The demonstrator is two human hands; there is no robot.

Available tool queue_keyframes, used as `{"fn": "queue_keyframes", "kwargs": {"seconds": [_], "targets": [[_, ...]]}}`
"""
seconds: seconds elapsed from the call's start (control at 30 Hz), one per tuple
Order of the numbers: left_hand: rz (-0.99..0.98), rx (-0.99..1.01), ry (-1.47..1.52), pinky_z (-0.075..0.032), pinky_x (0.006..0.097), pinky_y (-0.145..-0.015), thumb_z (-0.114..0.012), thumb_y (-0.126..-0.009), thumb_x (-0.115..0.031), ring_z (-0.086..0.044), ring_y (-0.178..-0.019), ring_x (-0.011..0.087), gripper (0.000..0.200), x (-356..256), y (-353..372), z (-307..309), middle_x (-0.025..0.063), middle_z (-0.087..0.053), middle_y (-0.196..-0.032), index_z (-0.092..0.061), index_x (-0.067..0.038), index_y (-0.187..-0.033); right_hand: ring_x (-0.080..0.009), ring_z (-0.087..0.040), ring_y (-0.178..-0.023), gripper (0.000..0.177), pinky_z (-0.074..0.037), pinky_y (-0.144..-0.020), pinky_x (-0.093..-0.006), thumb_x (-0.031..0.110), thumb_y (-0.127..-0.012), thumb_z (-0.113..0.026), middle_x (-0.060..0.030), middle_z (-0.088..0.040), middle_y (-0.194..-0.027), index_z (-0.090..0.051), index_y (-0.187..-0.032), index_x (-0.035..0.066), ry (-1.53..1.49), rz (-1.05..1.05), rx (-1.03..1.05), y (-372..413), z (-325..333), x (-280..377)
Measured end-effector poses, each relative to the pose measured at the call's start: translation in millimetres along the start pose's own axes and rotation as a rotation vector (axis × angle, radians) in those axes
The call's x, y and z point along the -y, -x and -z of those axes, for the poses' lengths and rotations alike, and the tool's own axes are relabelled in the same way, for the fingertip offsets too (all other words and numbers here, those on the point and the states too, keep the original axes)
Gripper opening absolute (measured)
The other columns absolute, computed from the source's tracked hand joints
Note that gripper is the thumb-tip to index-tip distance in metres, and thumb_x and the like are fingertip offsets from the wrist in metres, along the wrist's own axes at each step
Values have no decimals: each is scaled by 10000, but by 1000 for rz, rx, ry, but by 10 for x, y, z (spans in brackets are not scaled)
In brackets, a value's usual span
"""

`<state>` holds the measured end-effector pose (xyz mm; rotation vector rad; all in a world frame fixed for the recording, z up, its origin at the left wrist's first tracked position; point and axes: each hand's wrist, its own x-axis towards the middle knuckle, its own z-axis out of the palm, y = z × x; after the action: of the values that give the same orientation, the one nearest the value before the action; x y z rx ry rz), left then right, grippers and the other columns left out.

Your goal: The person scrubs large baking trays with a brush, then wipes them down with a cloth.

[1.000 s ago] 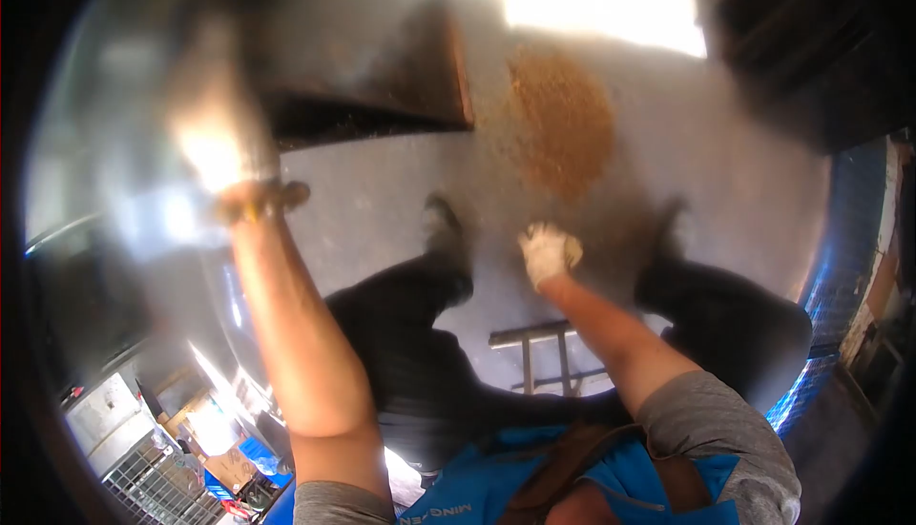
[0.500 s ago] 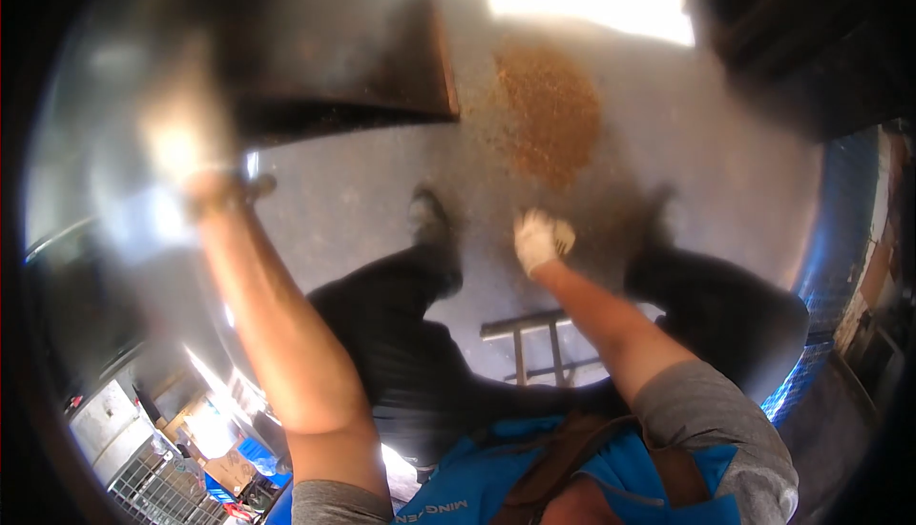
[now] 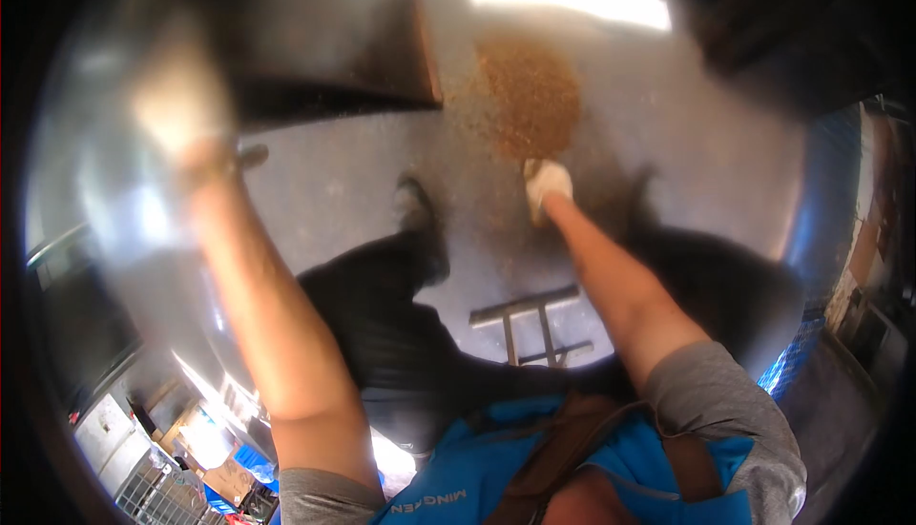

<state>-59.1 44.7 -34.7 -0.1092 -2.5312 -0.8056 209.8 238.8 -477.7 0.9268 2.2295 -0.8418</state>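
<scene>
My left hand (image 3: pixel 179 101), in a pale glove, is raised at the upper left beside a large dark panel (image 3: pixel 334 39). Blur hides its fingers and whatever it touches. Low over the grey floor (image 3: pixel 334 177), my right hand (image 3: pixel 548 184) wears a whitish glove with its fingers curled in. Anything inside that hand is too small to make out. Just beyond it lies a patch of brown, grainy material (image 3: pixel 530 96) on the floor.
Between my legs is a small metal frame (image 3: pixel 530 329). A dark bulky object (image 3: pixel 782 29) fills the upper right. Wire basket (image 3: pixel 157 496), boxes and blue items sit at lower left. Blue mesh (image 3: pixel 792 358) runs along the right.
My right hand has moved forward, closer to the brown patch. My left hand remains raised at the upper left, still blurred. The view has shifted slightly.
</scene>
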Motion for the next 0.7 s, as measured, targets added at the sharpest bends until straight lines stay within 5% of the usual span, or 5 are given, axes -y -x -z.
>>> {"fn": "queue_keyframes", "kwargs": {"seconds": [0.17, 0.33, 0.47, 0.57, 0.7], "targets": [[-292, -24, 35, -510, 334, -843, -711, -926, -363, -662, -878, 207, 480, -121, 226, 50, 158, -757, -1015, -708, 29, -1203, -263, -668, -1157, 501, -522, -1005, -372, 418, -879, -697, -168, -699, -1226, -675, -1192, 27, -475, 3, 128, 14, 901, 439], [-108, 108, -22, -516, 331, -902, -681, -953, -339, -668, -940, 214, 449, -384, 680, 330, 169, -741, -1065, -692, 7, -1238, -233, -664, -960, 434, -556, -892, -365, 118, -868, -660, -147, -661, -1017, -553, -1244, -70, -1276, 111, 202, 434, 1896, 1059], [-101, 233, 29, -498, 304, -915, -676, -966, -356, -660, -942, 188, 490, -400, 771, 573, 152, -737, -1070, -677, 62, -1223, -202, -687, -901, 385, -597, -851, -364, 141, -865, -658, -134, -700, -1001, -597, -1192, -53, -961, 491, 141, 796, 2418, 1647], [108, 377, 275, -459, 310, -986, -618, -985, -464, -638, -1026, 195, 615, -213, 532, 602, 147, -708, -1162, -633, 77, -1276, -206, -713, -910, 361, -568, -876, -330, 144, -780, -693, -142, -743, -1013, -692, -1108, -8, -1246, 806, 120, 1217, 2669, 2322], [415, 471, 532, -409, 318, -1072, -440, -1055, -517, -587, -1194, 225, 625, 108, 24, 544, 144, -653, -1292, -596, 19, -1338, -316, -719, -882, 460, -557, -823, -374, 414, -882, -509, -167, -750, -981, -750, -1004, 42, -551, 943, -208, 1655, 3202, 3294]]}}
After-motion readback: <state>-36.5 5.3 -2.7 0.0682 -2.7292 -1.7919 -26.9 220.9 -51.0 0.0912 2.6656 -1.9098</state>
